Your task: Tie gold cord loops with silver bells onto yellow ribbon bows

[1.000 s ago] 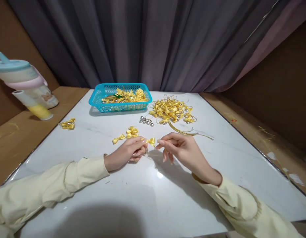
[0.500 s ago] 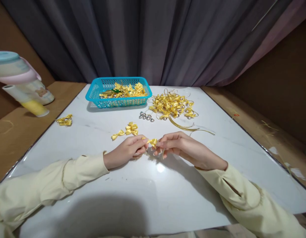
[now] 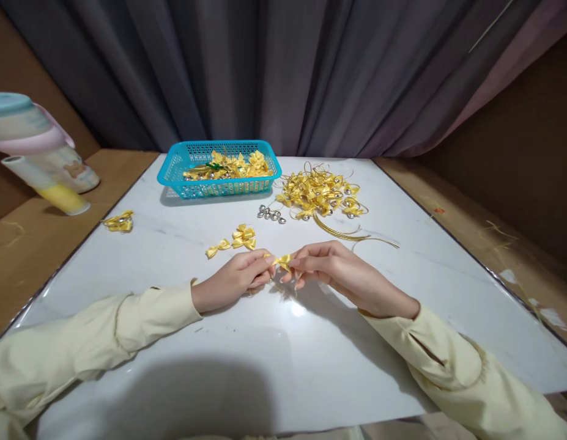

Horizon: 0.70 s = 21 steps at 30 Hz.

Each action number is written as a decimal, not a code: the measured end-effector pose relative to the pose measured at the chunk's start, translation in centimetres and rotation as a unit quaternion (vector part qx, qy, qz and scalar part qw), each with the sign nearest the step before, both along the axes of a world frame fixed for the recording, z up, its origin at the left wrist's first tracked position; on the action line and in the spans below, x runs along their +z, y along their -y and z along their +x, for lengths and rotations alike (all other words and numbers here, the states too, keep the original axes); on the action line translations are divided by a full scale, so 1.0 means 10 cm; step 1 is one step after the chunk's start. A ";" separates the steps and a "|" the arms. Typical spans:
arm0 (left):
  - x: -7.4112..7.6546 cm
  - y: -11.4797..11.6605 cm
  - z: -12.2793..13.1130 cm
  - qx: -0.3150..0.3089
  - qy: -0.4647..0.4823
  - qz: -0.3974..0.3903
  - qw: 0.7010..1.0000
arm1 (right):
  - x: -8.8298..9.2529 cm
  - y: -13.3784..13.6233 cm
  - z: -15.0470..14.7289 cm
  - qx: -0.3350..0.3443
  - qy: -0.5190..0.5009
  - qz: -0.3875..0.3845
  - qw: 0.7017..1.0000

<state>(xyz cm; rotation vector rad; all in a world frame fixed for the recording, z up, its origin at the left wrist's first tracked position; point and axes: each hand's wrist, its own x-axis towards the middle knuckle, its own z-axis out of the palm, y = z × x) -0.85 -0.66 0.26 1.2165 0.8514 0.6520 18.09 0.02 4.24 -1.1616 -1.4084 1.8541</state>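
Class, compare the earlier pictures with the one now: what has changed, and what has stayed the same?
The right hand has moved left, closing the gap to the yellow bow; it now seems to touch the bow's right end. The left hand still holds the bow. The blue basket, pile of yellow bows and silver pieces stay put.

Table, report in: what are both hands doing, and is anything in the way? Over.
Left hand: grip on yellow bow. Right hand: fingertips at its right edge, pinch unclear. Loose bows lie beyond left hand; nothing visibly blocking.
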 end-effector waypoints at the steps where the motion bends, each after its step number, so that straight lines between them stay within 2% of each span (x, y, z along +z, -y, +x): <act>1: 0.00 0.00 0.00 0.000 -0.001 0.001 1.000 | 0.00 0.00 0.00 -0.005 0.005 0.006 1.000; 7: -0.01 0.01 0.01 -0.008 -0.012 0.016 1.000 | 0.01 0.06 -0.06 -0.034 0.091 0.056 0.994; 10: 0.00 0.02 0.01 -0.015 -0.016 0.022 1.000 | -0.03 0.11 -0.09 -0.047 0.183 0.166 0.968; 13: 0.00 0.03 0.01 -0.016 -0.018 0.020 1.000 | -0.11 0.16 -0.12 -0.066 0.297 0.347 0.887; 15: 0.00 0.03 0.02 -0.014 -0.018 0.017 1.000 | -0.17 0.18 -0.14 -0.071 0.345 0.433 0.830; 21: -0.02 0.04 0.03 -0.003 -0.034 0.034 0.999 | -0.38 0.24 -0.17 -0.037 0.400 0.577 0.711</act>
